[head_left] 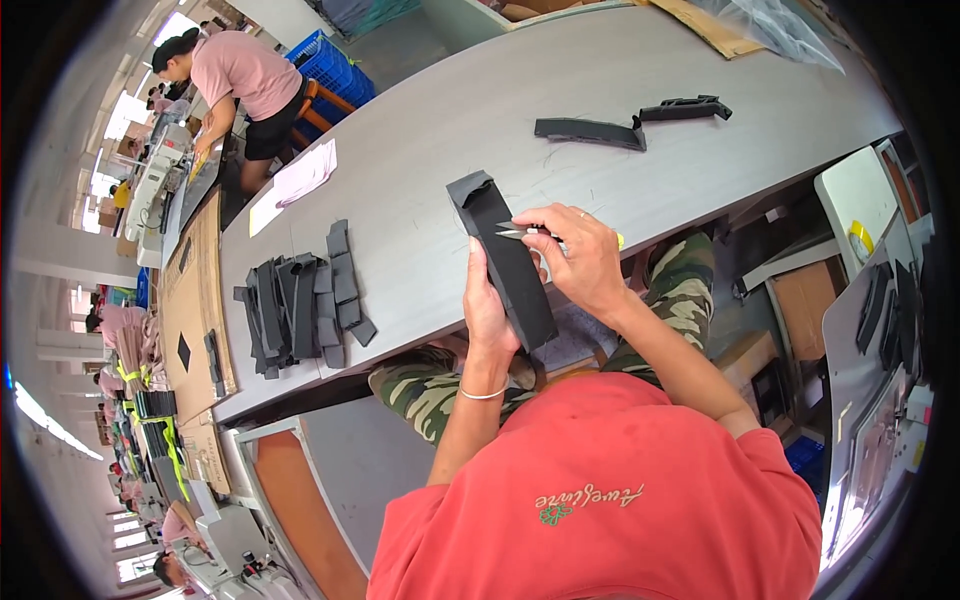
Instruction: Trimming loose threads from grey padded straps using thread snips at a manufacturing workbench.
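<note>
A long black folded piece (508, 262), fabric-like with a looped upper end, is held up at a slant over the table's near edge. My left hand (487, 305) grips its lower part from the left side, thumb along the edge. In my right hand (585, 255) are small thread snips (512, 233), their pointed metal blades lying against the black piece near its middle. The snips' handle is mostly hidden by my fingers. A heap of similar black pieces (295, 305) lies to the left on the table. Two more, one a flatter piece (590, 131) and one a bent piece (686, 108), rest farther back.
The grey table (420, 200) carries pink and yellow paper sheets (300, 182) at the left and cardboard with clear plastic (775, 35) at the far right. A co-worker (245, 80) bends over a machine. A tape roll (860, 238) sits on a white board at right.
</note>
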A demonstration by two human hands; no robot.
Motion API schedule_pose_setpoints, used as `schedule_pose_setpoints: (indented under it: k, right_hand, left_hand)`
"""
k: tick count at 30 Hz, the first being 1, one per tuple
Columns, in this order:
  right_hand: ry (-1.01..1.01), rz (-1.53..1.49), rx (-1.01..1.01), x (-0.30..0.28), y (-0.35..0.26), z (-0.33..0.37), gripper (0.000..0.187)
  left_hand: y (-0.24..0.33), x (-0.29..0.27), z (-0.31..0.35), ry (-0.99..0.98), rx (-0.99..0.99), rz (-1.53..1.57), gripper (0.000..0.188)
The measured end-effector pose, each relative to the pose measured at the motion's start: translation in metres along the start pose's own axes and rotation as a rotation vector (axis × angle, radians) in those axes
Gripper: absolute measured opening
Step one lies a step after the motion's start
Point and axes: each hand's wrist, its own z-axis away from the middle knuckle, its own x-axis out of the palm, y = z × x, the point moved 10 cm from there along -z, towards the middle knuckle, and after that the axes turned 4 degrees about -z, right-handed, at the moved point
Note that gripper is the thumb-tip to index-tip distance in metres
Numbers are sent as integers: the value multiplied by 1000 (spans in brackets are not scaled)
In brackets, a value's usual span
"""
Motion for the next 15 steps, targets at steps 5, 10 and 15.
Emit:
schedule_pose_setpoints:
  k: [5,10,15]
  right_hand:
    - [54,36,-22,0,1,-1,13]
    - [111,-157,338,-10,56,5,15]
    - [85,-474,272,-30,50,-7,47]
  left_hand:
    - [-1,-7,-1,72,-16,-65,48]
    - [0,12,-3,-2,-23,11,46]
    - [-6,0,-3,-13,-110,-117,46]
